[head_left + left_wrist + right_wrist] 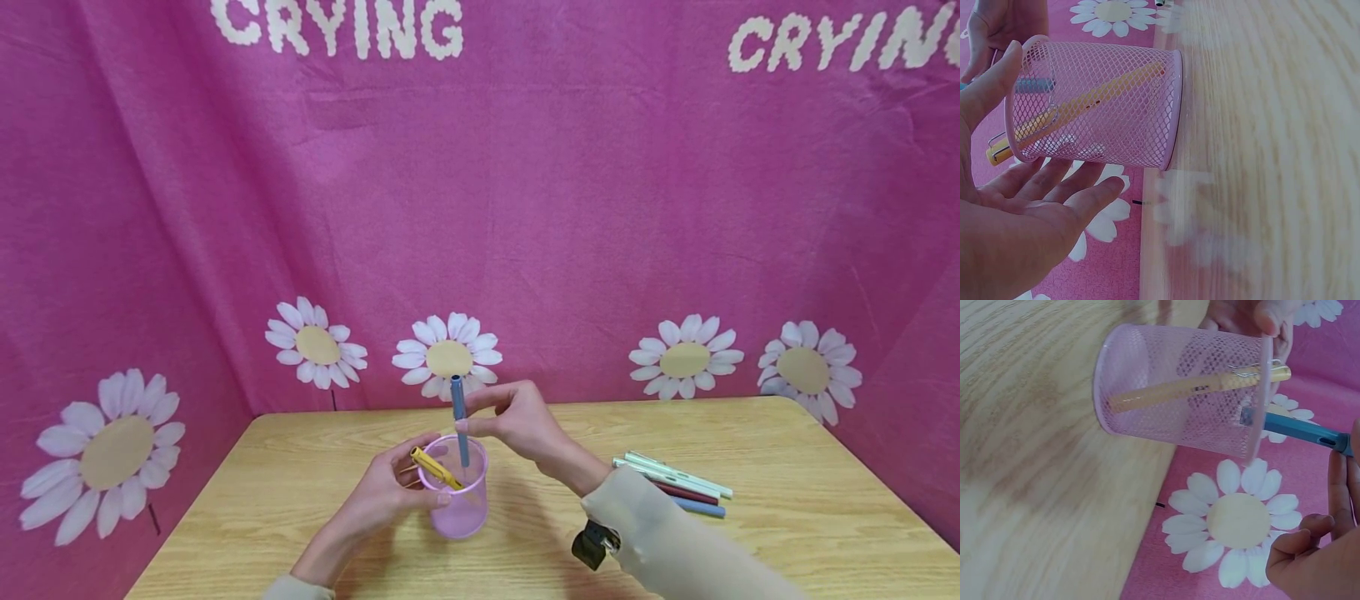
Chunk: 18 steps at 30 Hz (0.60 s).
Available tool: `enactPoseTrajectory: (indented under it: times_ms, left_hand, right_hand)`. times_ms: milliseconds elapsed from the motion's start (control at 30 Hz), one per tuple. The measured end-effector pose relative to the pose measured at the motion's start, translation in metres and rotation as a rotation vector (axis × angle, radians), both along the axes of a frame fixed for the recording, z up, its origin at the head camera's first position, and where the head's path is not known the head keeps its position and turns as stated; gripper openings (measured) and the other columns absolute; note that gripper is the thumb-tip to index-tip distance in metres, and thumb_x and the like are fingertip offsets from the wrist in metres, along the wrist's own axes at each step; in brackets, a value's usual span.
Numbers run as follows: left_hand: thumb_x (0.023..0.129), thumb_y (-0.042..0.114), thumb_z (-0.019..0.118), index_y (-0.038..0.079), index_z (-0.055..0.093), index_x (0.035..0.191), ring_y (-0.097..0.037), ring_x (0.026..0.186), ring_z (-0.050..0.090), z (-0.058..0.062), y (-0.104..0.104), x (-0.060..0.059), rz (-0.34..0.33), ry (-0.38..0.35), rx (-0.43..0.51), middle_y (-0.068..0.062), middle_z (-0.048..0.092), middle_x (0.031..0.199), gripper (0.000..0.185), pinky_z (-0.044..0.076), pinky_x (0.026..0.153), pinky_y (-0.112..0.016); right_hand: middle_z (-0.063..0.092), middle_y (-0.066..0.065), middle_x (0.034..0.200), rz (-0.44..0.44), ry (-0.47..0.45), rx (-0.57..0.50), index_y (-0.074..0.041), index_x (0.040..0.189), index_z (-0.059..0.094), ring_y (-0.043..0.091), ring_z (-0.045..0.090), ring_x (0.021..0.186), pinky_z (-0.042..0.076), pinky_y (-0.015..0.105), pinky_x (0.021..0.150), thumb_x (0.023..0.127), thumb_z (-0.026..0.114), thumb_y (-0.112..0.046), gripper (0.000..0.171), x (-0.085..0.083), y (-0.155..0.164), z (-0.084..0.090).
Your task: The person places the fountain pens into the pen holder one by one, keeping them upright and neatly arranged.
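A pink mesh pen cup stands upright on the wooden table. My left hand holds it near the rim, thumb on the near side and fingers round the far side. Inside leans a yellow pen, its clip end sticking out over the rim on the left, as the left wrist view also shows around the cup. Between thumb and fingers, my right hand pinches a blue pen over the cup. The lower end of this blue pen is just inside the mouth.
Several pens lie in a loose bunch on the right of the table, among them a pale green pen, a dark red pen and another blue pen. A pink cloth with daisies hangs behind the table.
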<state>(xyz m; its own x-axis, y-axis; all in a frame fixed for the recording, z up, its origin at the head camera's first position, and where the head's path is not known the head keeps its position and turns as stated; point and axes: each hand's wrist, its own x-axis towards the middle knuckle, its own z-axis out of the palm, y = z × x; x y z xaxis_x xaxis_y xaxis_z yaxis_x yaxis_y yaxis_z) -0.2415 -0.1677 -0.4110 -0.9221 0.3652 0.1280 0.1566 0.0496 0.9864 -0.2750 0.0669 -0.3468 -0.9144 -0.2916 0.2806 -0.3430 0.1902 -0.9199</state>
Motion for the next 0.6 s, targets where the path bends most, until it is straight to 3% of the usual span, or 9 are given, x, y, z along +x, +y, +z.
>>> enactPoseTrajectory:
  times_ms: [433, 600]
  left_hand:
    - [0.083, -0.001, 0.086, -0.008, 0.038, 0.157, -0.041, 0.127, 0.061, 0.000, 0.000, 0.000, -0.004, -0.006, 0.005, -0.032, 0.052, 0.148, 0.088, 0.054, 0.104, -0.043]
    - [0.084, 0.001, 0.087, -0.006, 0.041, 0.157, -0.042, 0.129, 0.060, -0.001, 0.001, -0.001, -0.002, -0.007, -0.009, -0.031, 0.052, 0.149, 0.087, 0.052, 0.107, -0.047]
  right_hand:
    - [0.080, 0.003, 0.096, 0.013, -0.007, 0.045, -0.009, 0.099, 0.085, 0.017, 0.045, 0.072, 0.030, 0.025, 0.056, 0.082, 0.091, -0.012, 0.019, -0.003, -0.005, -0.018]
    - [0.080, 0.003, 0.095, 0.014, 0.010, 0.055, -0.009, 0.100, 0.085, 0.013, 0.039, 0.063, 0.028, 0.024, 0.051, 0.081, 0.092, -0.012, 0.020, -0.004, -0.007, -0.022]
